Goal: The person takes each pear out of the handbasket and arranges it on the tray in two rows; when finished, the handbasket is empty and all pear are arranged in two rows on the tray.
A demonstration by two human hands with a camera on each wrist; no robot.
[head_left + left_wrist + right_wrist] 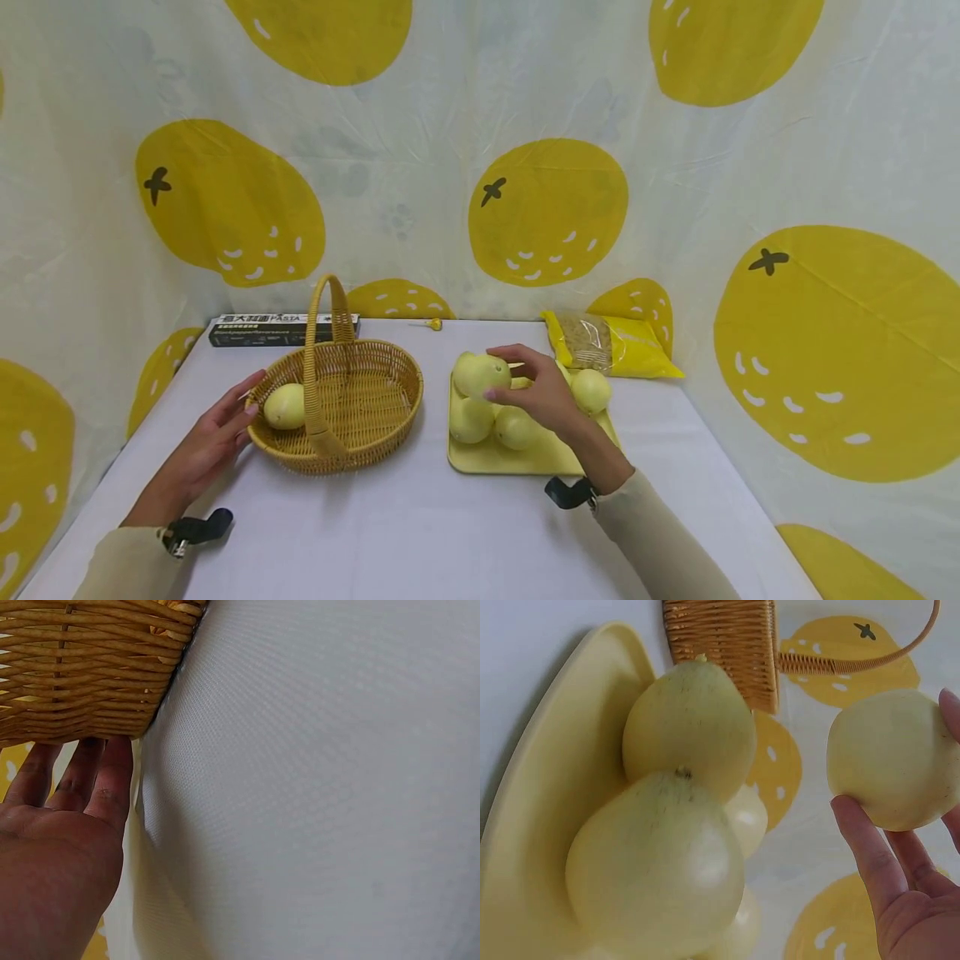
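Observation:
A wicker basket (pixel 375 454) with a tall handle stands left of centre, one pale yellow-green melon (pixel 286 407) lying in its left end. My left hand (pixel 213 437) is at the basket's left side; in the left wrist view its straight fingers (pixel 109 787) touch the woven wall. My right hand (pixel 536 392) grips another pale melon (pixel 491 377) between thumb and fingers, above the left back part of a yellow tray (pixel 517 462). In the right wrist view this held melon (pixel 892 759) is apart from the melons (pixel 660 862) on the tray.
Several melons (pixel 591 391) lie on the tray, partly hidden by my right hand. Behind it is a yellow bag (pixel 637 346) with a see-through window. A dark pasta box (pixel 258 331) lies behind the basket. A small yellow object (pixel 433 324) lies near the table's back edge.

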